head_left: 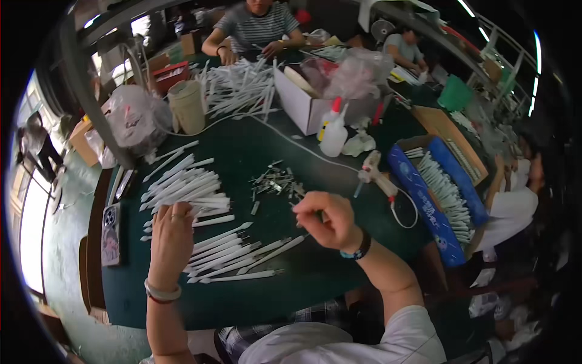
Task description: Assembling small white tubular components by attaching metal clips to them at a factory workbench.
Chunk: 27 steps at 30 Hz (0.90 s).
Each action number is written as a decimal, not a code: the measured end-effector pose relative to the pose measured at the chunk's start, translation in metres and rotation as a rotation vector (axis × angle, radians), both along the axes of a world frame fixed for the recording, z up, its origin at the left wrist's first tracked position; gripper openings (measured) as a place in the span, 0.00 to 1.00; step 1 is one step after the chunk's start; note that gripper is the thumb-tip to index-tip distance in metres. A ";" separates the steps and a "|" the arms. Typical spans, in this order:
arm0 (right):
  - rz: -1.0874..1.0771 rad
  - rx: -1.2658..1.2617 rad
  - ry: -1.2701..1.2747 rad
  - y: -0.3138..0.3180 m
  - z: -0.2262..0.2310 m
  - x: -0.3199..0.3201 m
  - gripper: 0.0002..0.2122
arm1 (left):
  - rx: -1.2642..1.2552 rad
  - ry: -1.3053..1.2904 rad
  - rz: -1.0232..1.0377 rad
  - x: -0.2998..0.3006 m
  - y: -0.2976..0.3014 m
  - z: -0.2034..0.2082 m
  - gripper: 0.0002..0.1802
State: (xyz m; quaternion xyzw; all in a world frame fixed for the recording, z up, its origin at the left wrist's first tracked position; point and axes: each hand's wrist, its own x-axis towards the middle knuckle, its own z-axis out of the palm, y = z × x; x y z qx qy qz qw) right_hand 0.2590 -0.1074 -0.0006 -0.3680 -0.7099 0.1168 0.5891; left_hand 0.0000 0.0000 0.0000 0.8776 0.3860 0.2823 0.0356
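My left hand (172, 242) is over the near-left edge of a pile of slim white pen-like sticks (188, 185). Its fingers are bent and close together; what lies under them is hidden. My right hand (328, 221) is raised beside a heap of small metal pieces (276, 183), thumb and fingertips pinched. Anything between those fingertips is too small to make out. Between my hands and nearer to me, a row of white sticks (227, 255) lies roughly side by side, with thin dark tips at their right ends.
A glue gun (379, 176) with a cable lies right of the metal pieces. Beyond it stand a white squeeze bottle (333, 139) and a white box (297, 103). A blue box (424, 194) of sticks is at right, a phone (111, 233) at left. Across the table, a person handles more sticks.
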 end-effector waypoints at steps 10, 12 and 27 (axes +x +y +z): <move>0.917 0.334 0.048 -0.070 0.131 -0.020 0.19 | -0.118 -0.099 0.020 0.015 -0.019 -0.002 0.06; 0.927 0.390 -0.076 -0.076 0.156 -0.024 0.10 | -0.056 -0.097 -0.032 0.017 -0.018 -0.003 0.06; 1.119 0.524 0.067 -0.071 0.153 -0.084 0.16 | -0.062 -0.186 -0.051 0.006 -0.009 -0.010 0.08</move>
